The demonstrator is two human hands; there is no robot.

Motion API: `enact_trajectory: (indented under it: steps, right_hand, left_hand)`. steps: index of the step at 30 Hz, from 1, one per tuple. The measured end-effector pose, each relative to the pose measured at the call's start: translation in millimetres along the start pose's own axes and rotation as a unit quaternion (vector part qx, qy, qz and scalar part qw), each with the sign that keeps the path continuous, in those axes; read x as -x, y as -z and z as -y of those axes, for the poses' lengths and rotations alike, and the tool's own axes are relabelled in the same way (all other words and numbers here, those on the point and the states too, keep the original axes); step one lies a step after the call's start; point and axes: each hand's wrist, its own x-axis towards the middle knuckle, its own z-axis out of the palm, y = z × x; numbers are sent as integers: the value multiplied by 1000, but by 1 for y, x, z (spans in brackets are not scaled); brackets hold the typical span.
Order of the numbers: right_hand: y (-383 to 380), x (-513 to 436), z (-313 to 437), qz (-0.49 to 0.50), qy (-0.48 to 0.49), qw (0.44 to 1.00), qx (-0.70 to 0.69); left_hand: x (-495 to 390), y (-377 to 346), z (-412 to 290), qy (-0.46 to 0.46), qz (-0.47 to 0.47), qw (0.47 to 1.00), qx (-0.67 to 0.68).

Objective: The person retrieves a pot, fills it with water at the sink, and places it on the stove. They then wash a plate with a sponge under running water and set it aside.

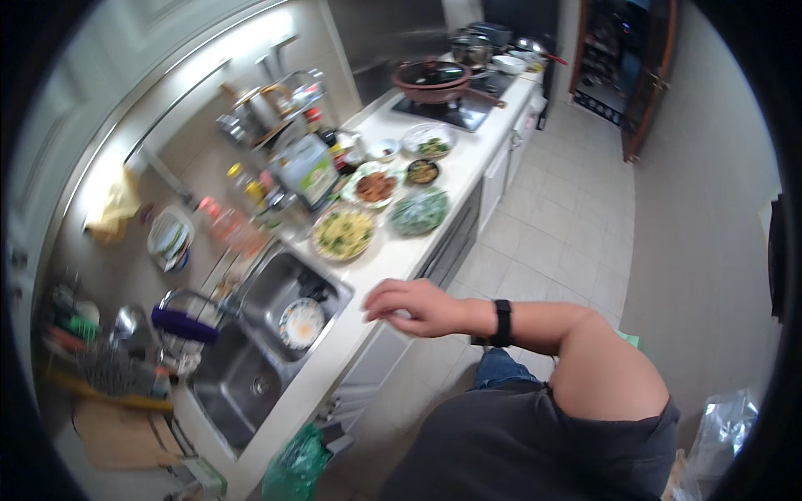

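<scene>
My right hand (416, 307) reaches over the front edge of the white countertop (369, 269), palm down and fingers loosely bent. A gap shows between thumb and fingers, and nothing is seen in it. A black watch (502, 323) is on that wrist. Left of the hand, a patterned white plate (302, 323) lies in the stainless steel sink (260, 294). Beyond the hand are a plate of yellow and green food (344, 233) and a bowl of leafy greens (420, 211) that looks covered with plastic film. My left hand is out of view.
A plate of brown food (376, 186) stands farther along the counter. A lidded pan (432, 81) sits on the black cooktop (448, 113). A purple object (185, 325) is by the faucet. A green plastic bag (297, 463) hangs low beside the counter; a wall (702, 219) bounds the right.
</scene>
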Motion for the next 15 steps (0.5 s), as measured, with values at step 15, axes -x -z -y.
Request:
enact_trajectory:
  steps: [15]
  right_hand:
    - [390,328,-81,-342,-490,788,147]
  left_hand:
    - [-92,-140,-670,-387,378,833,117]
